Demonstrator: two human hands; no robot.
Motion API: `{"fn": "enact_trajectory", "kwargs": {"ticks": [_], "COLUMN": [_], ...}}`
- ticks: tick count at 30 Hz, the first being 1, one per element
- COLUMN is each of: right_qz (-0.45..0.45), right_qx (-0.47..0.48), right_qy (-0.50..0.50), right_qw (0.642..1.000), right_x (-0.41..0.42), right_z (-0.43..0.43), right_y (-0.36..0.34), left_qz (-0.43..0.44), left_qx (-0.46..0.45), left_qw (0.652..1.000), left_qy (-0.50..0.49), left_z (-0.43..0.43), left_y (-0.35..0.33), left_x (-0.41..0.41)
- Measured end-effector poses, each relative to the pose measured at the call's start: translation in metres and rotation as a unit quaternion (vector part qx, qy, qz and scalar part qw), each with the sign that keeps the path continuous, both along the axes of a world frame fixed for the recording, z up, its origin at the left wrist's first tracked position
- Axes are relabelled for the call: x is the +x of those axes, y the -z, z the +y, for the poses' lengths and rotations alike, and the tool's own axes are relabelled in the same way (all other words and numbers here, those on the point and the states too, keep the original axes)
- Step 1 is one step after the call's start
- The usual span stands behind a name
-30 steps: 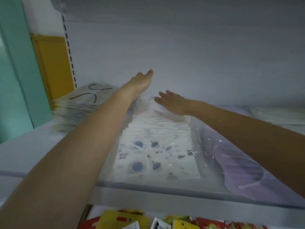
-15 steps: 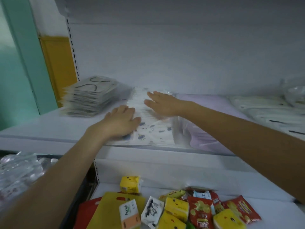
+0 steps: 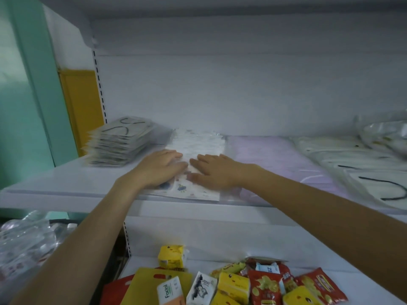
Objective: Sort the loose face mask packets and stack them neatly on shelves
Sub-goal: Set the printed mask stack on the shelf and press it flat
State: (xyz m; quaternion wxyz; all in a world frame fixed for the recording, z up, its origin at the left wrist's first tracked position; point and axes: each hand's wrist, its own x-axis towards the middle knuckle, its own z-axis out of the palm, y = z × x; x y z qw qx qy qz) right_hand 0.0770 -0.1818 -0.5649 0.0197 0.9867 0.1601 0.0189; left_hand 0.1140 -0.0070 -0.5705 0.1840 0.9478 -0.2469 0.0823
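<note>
Left hand (image 3: 160,170) and right hand (image 3: 213,172) lie flat, fingers straight, gripping nothing, atop packets (image 3: 198,142) stretching toward 12 o'clock.

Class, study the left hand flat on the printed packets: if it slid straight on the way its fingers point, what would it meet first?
Most likely the right hand: its fingertips lie just ahead of the left hand.

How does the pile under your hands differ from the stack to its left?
The printed-packet pile lies low and fanned toward the back wall; the black-loop stack stands tall and compact. Both the left hand and right hand rest flat on the printed-packet pile; the black-loop stack is untouched. Both sit on the same white shelf.
</note>
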Motion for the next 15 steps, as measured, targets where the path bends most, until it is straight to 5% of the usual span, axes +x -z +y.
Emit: {"fn": "enact_trajectory", "kwargs": {"ticks": [6,11,15], "right_qz": [0.021,0.109,0.093], "right_qx": [0.174,0.121,0.122], "right_qy": [-0.001,0.033,0.032], "right_qw": [0.984,0.986,0.988], "right_x": [-0.008,-0.032,-0.039], "right_z": [-0.031,-0.094,-0.112], "right_y": [-0.029,-0.030,-0.003], "left_qz": [-0.020,0.025,0.011], "left_qx": [0.046,0.055,0.105], "left_qw": [0.999,0.995,0.992], "left_qy": [-0.017,0.073,0.070], "left_z": [-0.006,-0.020,-0.041], "left_y": [-0.004,-0.011,0.002], "left_x": [-0.007,-0.018,-0.022]}}
